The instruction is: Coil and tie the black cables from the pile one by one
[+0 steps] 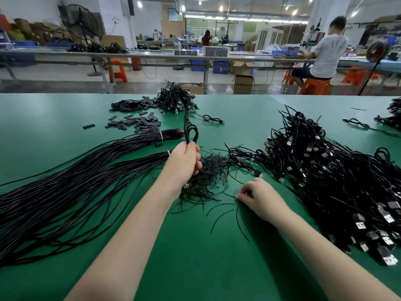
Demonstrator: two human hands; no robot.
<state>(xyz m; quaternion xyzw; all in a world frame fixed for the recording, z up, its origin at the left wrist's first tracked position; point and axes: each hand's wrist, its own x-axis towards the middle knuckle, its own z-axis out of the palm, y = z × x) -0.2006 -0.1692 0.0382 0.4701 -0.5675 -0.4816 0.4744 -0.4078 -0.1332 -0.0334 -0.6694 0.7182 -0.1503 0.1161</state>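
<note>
Gripping a coiled black cable in its fist, the left hand holds the loops upright above the table, so that they stick up out of the top of the grip; the fingers are curled tight round the bundle. Under that hand lies a loose heap of short black wire ties, thin and slightly curved, with a few strays scattered toward the near edge. The right hand rests low on the green surface at the edge of that heap, its fingertips bent down and brought together on a single tie; whether the tie is already pinched off the surface cannot be told.

Just right of the right hand rises the big pile of black cables, a tangled mound with many silver USB plugs showing along its near side. To the left of the left arm lie long straight black wire bundles, each bound near its far end with a white tie, fanning toward the near left corner. Beyond them, scattered flat dark sleeve pieces cover a patch of the surface, and behind those sits a smaller heap of finished coiled cables, with one coiled cable lying apart just right of it. A further cable heap shows at the far right edge.

Past the table, a seated person in a white shirt works at a long bench, on an orange stool.
</note>
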